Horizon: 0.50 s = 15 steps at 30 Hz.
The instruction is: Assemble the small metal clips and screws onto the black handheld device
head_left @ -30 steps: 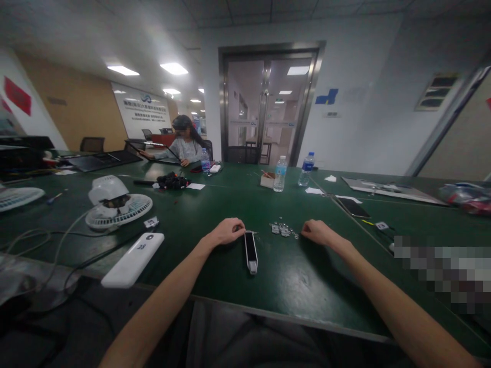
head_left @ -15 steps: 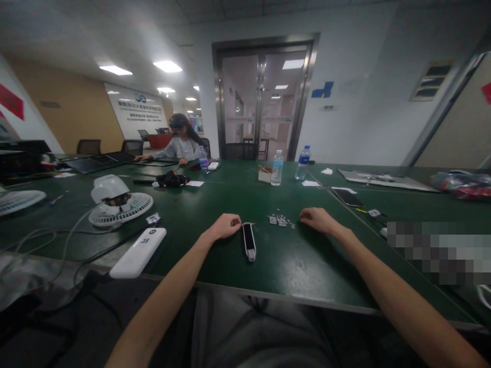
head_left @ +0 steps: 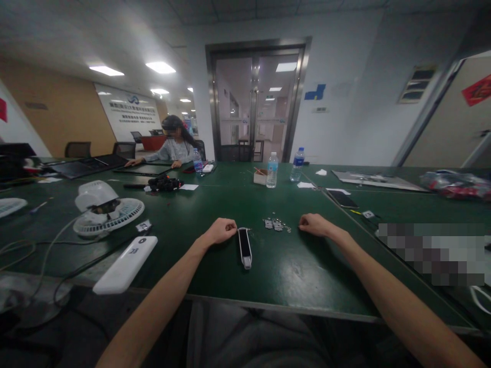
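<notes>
My left hand (head_left: 223, 230) rests on the green table with its fingers curled in. Nothing shows in it. Just right of its fingertips lies a slim silver-edged device with a dark face (head_left: 244, 245), its narrow pale end toward me; whether the hand touches it I cannot tell. My right hand (head_left: 315, 225) also lies on the table, fingers bent inward and no object visible in them. Between the hands, nearer the right one, is a loose group of small metal plates (head_left: 273, 224) and several tiny rings (head_left: 287, 228).
A white power bank (head_left: 126, 266) and a white fan (head_left: 109, 212) with cables stand on the left. Farther back are a small box (head_left: 260, 177), water bottles (head_left: 272, 171) and a phone (head_left: 342, 199). Another person (head_left: 176, 143) sits across the table at the far left.
The whole view has shifted slightly, so most things appear farther left and the near table items a bit lower. My right hand's fingers look more curled. The device and metal parts stay in place.
</notes>
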### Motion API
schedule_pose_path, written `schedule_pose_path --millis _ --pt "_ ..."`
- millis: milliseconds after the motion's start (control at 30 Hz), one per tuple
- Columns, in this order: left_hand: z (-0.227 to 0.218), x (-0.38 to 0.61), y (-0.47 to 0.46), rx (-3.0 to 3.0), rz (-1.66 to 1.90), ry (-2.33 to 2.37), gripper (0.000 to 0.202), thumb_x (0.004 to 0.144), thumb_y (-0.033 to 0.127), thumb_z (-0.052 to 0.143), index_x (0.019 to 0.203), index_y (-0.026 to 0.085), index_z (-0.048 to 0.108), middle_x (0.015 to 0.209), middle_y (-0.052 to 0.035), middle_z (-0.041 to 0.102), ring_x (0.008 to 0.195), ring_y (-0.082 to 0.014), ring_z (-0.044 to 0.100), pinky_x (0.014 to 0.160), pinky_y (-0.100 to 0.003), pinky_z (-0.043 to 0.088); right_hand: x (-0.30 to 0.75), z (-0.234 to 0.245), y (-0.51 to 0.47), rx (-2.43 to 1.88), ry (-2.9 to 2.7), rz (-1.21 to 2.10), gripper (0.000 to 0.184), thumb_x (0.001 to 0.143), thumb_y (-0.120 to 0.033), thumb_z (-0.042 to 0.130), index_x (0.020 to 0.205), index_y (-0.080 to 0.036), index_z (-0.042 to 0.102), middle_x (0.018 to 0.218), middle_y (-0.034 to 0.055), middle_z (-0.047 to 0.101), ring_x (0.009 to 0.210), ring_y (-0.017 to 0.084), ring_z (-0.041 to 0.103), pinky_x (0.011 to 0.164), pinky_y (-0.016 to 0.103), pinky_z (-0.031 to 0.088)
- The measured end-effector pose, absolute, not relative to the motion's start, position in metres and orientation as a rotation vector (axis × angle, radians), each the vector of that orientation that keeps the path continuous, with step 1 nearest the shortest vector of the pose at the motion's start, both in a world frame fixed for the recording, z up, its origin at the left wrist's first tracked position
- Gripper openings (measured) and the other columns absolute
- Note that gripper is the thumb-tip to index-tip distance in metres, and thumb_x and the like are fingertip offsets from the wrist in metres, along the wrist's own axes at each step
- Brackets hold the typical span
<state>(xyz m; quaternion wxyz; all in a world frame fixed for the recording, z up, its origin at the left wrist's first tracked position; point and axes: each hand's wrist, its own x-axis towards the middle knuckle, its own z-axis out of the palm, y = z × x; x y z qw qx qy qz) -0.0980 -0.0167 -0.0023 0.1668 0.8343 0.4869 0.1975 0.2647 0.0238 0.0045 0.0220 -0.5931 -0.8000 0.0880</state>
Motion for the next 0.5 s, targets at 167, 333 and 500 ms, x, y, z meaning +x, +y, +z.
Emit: schedule_pose_path --millis 167,333,500 --pt "-0.002 -0.098 -0.017 2.402 0.561 1.385 0.021 0.081 0.027 0.049 0.081 0.014 0.066 0.076 -0.0028 0.062 0.068 -0.0143 0.054 0.063 -0.024 0.043 0.254 0.005 0.021 -1.912 -2.516 0.181 0.029 0.082 -0.032 0.051 0.082 -0.013 0.071 0.086 0.0141 0.07 0.081 0.024 0.065 0.067 0.028 0.044" --pt "-0.002 -0.094 -0.02 2.41 0.56 1.382 0.021 0.082 0.027 0.049 0.082 0.014 0.065 0.075 -0.0028 0.062 0.067 -0.0143 0.055 0.062 -0.024 0.042 0.238 0.0 0.02 -1.888 -2.445 -0.005 0.031 0.086 -0.03 0.045 0.083 -0.009 0.067 0.09 0.0203 0.066 0.083 0.027 0.064 0.07 0.031 0.042" --pt "-0.001 -0.082 -0.03 2.459 0.524 1.346 0.021 0.082 0.028 0.049 0.081 0.015 0.065 0.072 -0.0022 0.062 0.063 -0.0136 0.054 0.059 -0.023 0.04 0.192 -0.008 0.006 -1.424 -2.346 0.08 0.02 0.088 -0.023 0.044 0.085 -0.013 0.061 0.087 0.0105 0.065 0.077 0.017 0.059 0.069 0.025 0.04"
